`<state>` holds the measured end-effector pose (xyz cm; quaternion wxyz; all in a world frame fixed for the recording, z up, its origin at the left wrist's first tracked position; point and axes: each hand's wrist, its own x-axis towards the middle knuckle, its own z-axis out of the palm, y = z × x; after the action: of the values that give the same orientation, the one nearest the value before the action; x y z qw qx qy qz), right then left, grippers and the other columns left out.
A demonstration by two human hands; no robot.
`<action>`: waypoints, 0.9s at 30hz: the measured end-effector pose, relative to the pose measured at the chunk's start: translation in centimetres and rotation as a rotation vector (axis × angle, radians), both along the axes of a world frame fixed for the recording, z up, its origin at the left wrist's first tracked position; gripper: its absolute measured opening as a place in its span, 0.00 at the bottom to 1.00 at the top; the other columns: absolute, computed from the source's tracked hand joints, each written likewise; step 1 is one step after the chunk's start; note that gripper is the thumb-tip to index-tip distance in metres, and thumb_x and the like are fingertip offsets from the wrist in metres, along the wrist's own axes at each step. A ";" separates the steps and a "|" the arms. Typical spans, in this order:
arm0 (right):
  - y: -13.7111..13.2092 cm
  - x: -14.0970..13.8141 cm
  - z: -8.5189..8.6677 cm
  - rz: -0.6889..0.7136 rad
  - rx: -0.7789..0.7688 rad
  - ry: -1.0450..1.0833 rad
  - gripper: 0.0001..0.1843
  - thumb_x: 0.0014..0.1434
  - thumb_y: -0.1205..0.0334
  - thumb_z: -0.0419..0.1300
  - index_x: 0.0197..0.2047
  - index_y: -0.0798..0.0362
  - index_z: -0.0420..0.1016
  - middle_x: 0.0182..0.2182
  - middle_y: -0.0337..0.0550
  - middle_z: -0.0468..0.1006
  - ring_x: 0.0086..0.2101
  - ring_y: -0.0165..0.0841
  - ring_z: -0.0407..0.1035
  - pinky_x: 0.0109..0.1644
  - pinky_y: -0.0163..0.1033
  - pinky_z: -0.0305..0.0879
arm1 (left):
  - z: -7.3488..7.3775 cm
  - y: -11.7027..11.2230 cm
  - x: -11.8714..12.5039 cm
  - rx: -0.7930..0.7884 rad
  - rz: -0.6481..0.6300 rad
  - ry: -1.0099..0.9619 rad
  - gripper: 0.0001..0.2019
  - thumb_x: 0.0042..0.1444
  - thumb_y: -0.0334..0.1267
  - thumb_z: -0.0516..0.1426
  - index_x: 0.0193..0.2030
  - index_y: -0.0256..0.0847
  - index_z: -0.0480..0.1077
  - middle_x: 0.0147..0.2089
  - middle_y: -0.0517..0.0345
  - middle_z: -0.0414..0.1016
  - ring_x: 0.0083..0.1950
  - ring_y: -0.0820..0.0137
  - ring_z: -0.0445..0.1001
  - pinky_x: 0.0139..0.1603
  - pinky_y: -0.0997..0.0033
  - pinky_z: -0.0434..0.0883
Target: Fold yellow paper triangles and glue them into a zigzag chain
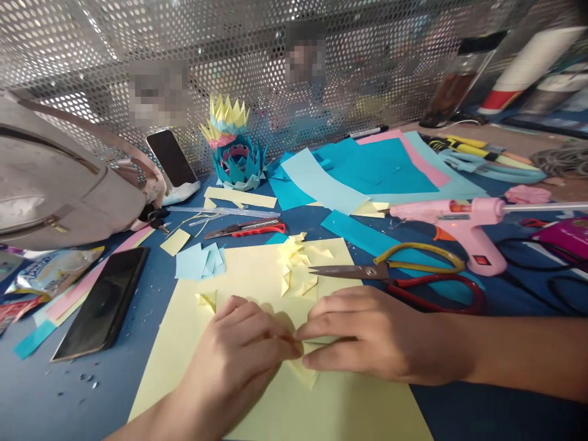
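My left hand [248, 346] and my right hand [351, 334] meet over a large pale yellow sheet [184, 373]. Between their fingertips is a small piece of yellow paper [305, 375], partly folded, its lower corner pointing towards me. The left fingers pinch its edge while the right fingers press it from the other side; my fingers cover much of it. Just beyond my hands lie several small folded yellow paper points [294, 263], with one more folded yellow piece [206, 300] to the left. Light blue paper squares [201, 261] are piled at the sheet's upper left.
Scissors [367, 271] lie open-handled beside my right hand, near a pink glue gun [459, 220]. A red cutter knife [248, 228] rests behind the sheet. A phone [103, 303] and backpack [59, 177] are left. A spiky paper model [236, 153] stands by the perforated metal panel [257, 67].
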<state>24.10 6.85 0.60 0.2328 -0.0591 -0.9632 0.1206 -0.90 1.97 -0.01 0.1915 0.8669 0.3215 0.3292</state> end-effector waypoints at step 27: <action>0.1 -0.3 0.8 0.048 0.056 -0.028 0.15 0.74 0.64 0.52 0.50 0.50 0.80 0.48 0.41 0.82 0.48 0.31 0.73 0.47 0.38 0.72 | -0.1 0.0 -1.3 0.289 -0.121 0.141 0.10 0.71 0.32 0.52 0.48 0.41 0.76 0.39 0.59 0.81 0.43 0.69 0.75 0.45 0.62 0.64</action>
<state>23.76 6.92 1.39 0.2178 -0.0311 -0.9705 0.0983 -2.18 1.93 -0.06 0.0614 0.9242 0.2308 0.2980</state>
